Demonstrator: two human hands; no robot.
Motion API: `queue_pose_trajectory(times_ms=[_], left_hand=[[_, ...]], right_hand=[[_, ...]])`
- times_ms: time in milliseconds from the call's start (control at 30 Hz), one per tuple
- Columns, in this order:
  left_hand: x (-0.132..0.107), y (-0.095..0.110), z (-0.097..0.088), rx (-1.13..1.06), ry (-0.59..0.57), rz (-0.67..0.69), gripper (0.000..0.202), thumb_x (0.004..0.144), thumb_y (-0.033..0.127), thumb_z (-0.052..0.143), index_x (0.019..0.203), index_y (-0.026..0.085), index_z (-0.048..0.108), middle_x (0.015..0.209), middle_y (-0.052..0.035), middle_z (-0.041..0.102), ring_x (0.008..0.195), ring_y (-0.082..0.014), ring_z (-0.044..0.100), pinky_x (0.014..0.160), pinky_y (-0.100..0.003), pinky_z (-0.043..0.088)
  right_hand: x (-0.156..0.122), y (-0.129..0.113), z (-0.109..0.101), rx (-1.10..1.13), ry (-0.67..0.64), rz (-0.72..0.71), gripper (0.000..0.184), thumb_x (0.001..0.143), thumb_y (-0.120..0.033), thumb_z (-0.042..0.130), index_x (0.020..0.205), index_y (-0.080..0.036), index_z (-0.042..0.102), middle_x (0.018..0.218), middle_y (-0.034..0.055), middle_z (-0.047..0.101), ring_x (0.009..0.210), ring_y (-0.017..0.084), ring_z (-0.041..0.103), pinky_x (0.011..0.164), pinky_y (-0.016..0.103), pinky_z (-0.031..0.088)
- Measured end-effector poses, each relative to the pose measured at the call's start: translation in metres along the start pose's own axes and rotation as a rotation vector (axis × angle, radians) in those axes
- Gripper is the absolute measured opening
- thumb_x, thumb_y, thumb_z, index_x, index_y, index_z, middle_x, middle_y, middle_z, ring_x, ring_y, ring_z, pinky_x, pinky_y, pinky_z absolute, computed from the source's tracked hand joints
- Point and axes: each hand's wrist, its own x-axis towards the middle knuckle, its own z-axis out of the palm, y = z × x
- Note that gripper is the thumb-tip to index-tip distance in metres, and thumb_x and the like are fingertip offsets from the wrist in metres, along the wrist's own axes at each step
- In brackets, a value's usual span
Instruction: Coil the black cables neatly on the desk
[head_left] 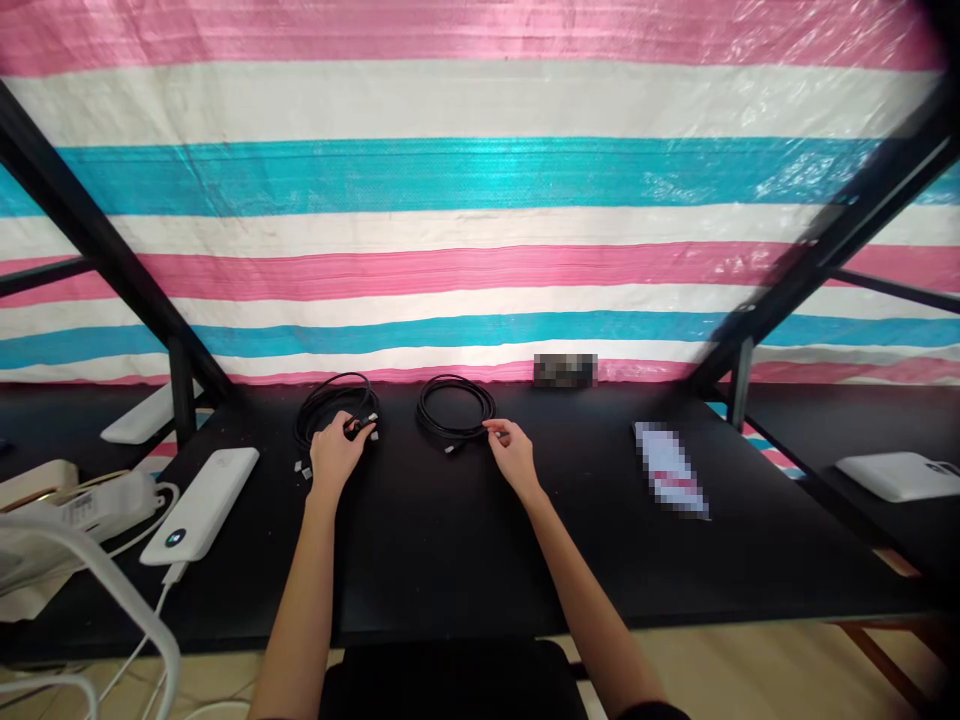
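Centre frame, on the matte black tabletop (450, 560): left hand (339, 458) has its fingers closed on the plug end of the left coiled black cable (334, 400). Right hand (514, 455) pinches the rim of the right coiled black cable (455, 405). Hands apart; coils side by side, not touching. Prob. best to grip the plug bodies, not the thin cord, so loops stay flat.

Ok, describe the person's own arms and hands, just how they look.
The left hand and right hand are bare: no gloves, rings or watch visible. Both forearms are uncovered. A dark sleeve edge shows on the right arm at the frame's bottom.
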Motion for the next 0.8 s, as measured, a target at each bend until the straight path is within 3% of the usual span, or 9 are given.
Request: queue_pose_trajectory(times_ms=[200, 500, 667, 800], left_hand=[[-0.0017, 0.0016, 0.0020, -0.147, 0.201, -0.058, 0.026, 0.079, 0.047, 0.056, 0.075, 0.022, 0.049, 0.066, 0.0011, 0.057, 0.064, -0.0171, 0.056, 0.057, -0.024, 0.033], [-0.0002, 0.0021, 0.0010, -0.263, 0.318, -0.072, 0.025, 0.081, 0.043, 0.053, 0.091, 0.021, 0.047, 0.076, -0.0021, 0.061, 0.067, -0.0198, 0.060, 0.060, -0.027, 0.038], [-0.0015, 0.0020, 0.0023, -0.300, 0.271, -0.049, 0.035, 0.081, 0.044, 0.055, 0.106, 0.021, 0.045, 0.077, -0.0009, 0.062, 0.062, -0.0176, 0.060, 0.060, -0.026, 0.040], [-0.0008, 0.0016, 0.0052, -0.148, 0.182, 0.014, 0.025, 0.083, 0.042, 0.052, 0.096, 0.021, 0.056, 0.072, -0.0033, 0.063, 0.069, -0.0217, 0.062, 0.062, -0.027, 0.040]], right_hand=[[-0.0002, -0.0001, 0.0000, 0.012, 0.003, -0.007, 0.025, 0.076, -0.025, 0.048, 0.091, -0.019, 0.068, 0.086, 0.0055, 0.064, 0.056, 0.013, 0.052, 0.062, 0.028, 0.045], [-0.0010, -0.0010, 0.0005, 0.014, 0.010, -0.013, 0.025, 0.076, -0.025, 0.049, 0.090, -0.019, 0.068, 0.086, 0.0057, 0.065, 0.056, 0.013, 0.054, 0.061, 0.028, 0.046], [-0.0013, -0.0009, 0.0004, 0.005, 0.006, -0.016, 0.025, 0.076, -0.026, 0.049, 0.090, -0.019, 0.068, 0.084, 0.0054, 0.064, 0.055, 0.013, 0.053, 0.060, 0.028, 0.045], [-0.0007, -0.0007, 0.0006, 0.012, 0.000, -0.017, 0.026, 0.075, -0.026, 0.048, 0.090, -0.017, 0.068, 0.084, 0.0058, 0.063, 0.055, 0.013, 0.052, 0.061, 0.028, 0.045]])
